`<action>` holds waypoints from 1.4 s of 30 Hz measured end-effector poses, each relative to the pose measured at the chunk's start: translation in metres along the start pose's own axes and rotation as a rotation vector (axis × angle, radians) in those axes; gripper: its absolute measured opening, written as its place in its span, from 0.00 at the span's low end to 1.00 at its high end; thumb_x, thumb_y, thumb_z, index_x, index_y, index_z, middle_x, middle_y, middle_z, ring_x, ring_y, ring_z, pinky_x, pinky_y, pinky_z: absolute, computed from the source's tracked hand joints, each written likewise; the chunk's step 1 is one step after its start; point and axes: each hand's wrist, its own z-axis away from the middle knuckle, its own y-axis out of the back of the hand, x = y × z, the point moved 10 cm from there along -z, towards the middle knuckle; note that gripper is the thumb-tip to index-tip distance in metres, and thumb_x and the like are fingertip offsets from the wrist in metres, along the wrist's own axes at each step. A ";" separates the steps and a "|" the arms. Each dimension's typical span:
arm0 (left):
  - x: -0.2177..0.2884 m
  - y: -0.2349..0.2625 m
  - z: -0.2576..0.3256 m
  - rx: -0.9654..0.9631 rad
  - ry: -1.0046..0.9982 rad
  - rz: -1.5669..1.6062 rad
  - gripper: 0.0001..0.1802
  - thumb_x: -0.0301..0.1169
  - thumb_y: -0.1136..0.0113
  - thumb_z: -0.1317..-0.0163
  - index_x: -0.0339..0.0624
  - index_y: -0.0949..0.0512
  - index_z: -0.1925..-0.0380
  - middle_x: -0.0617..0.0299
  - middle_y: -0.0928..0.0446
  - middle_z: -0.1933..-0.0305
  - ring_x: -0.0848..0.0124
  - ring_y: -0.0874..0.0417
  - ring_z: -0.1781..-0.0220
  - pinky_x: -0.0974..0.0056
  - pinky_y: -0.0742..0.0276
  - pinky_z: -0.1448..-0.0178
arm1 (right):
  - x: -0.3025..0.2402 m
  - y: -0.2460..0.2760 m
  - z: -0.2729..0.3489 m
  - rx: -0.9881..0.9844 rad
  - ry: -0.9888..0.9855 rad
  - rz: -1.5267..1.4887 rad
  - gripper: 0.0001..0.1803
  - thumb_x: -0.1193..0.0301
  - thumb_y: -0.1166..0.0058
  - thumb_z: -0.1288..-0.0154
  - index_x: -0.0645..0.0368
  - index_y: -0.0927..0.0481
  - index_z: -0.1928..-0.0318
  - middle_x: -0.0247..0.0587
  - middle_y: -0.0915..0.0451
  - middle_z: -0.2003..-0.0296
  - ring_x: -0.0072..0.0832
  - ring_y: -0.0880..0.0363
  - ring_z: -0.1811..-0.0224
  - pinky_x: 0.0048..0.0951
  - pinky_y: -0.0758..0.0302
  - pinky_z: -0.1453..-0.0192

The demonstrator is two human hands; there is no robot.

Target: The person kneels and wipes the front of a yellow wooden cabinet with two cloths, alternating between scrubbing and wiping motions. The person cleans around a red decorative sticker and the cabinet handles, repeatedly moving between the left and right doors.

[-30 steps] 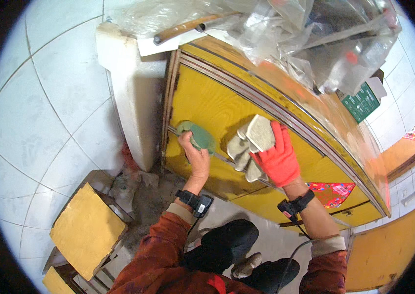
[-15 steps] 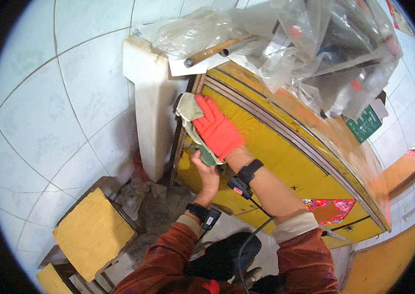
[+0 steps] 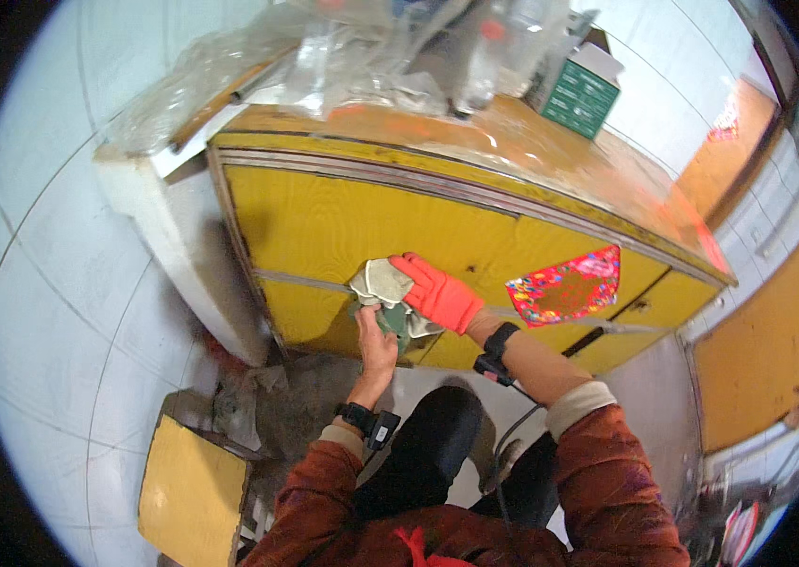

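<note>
I see a crumpled, pale grey-green cloth rag [image 3: 382,288] pressed flat against the glossy yellow wooden cabinet front [image 3: 324,222] (low on its left door panel, just above a thin metal trim strip), bunched in folds, with one darker green corner hanging down.
</note>
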 end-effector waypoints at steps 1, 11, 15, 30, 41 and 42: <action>0.004 -0.012 0.004 -0.097 0.046 -0.033 0.30 0.11 0.48 0.53 0.34 0.35 0.46 0.42 0.35 0.47 0.41 0.31 0.40 0.50 0.36 0.34 | 0.002 0.012 0.012 0.028 0.010 0.037 0.29 0.66 0.50 0.40 0.61 0.31 0.37 0.56 0.41 0.28 0.53 0.40 0.27 0.42 0.39 0.24; 0.105 0.056 -0.076 0.389 -0.329 -0.050 0.29 0.14 0.51 0.52 0.34 0.33 0.45 0.44 0.35 0.47 0.45 0.33 0.39 0.47 0.40 0.31 | 0.054 0.127 -0.020 0.336 -0.242 0.082 0.25 0.66 0.48 0.39 0.60 0.25 0.42 0.60 0.36 0.32 0.54 0.38 0.28 0.46 0.42 0.23; 0.090 0.037 -0.053 0.321 -0.462 -0.172 0.29 0.14 0.51 0.54 0.34 0.34 0.46 0.43 0.36 0.45 0.42 0.34 0.39 0.45 0.40 0.32 | 0.023 0.071 -0.012 0.379 -0.166 0.001 0.25 0.67 0.46 0.39 0.60 0.26 0.41 0.57 0.34 0.33 0.55 0.35 0.32 0.45 0.32 0.29; 0.075 -0.044 -0.004 -0.207 -0.385 -0.175 0.27 0.17 0.46 0.53 0.37 0.28 0.48 0.43 0.34 0.43 0.42 0.31 0.39 0.47 0.34 0.35 | 0.001 -0.001 0.143 0.131 -0.575 -0.058 0.16 0.69 0.44 0.45 0.56 0.24 0.55 0.43 0.25 0.43 0.48 0.27 0.39 0.43 0.24 0.43; 0.254 -0.092 -0.021 -0.136 -0.753 -0.081 0.27 0.15 0.46 0.51 0.38 0.25 0.47 0.47 0.28 0.47 0.49 0.27 0.41 0.51 0.33 0.33 | -0.091 -0.173 0.443 2.034 -1.937 -1.763 0.12 0.71 0.40 0.37 0.61 0.21 0.54 0.41 0.19 0.60 0.36 0.20 0.62 0.37 0.23 0.59; 0.263 -0.097 -0.020 -0.112 -0.754 -0.047 0.26 0.15 0.46 0.51 0.37 0.24 0.48 0.49 0.27 0.48 0.50 0.26 0.42 0.53 0.32 0.34 | -0.097 -0.180 0.459 2.064 -1.901 -1.706 0.12 0.71 0.40 0.38 0.61 0.21 0.55 0.41 0.20 0.61 0.36 0.21 0.63 0.37 0.24 0.61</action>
